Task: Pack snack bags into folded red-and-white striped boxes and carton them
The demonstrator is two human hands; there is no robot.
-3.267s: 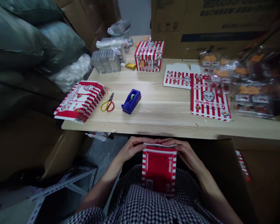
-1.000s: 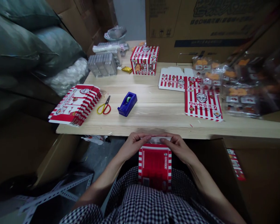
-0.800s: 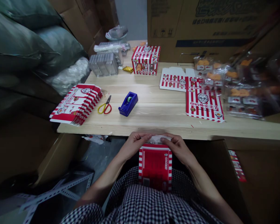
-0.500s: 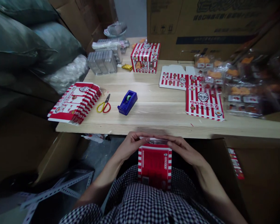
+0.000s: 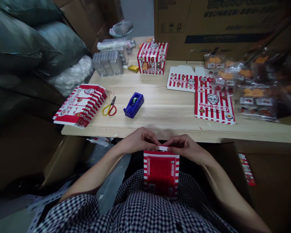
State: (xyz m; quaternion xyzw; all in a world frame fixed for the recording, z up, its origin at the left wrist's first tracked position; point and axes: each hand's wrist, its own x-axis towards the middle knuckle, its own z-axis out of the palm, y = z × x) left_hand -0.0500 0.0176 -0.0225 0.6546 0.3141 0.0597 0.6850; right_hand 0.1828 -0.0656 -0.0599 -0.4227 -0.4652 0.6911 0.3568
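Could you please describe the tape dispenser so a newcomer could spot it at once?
On the wooden table find stacked striped cartons. Right of them lie red-and-yellow scissors. Next to those sits the tape dispenser, the only blue thing on the table.

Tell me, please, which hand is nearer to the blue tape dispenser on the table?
Left. The left hand is at the table's near edge, almost straight below the dispenser in view; the right hand is farther off, beyond the held striped box.
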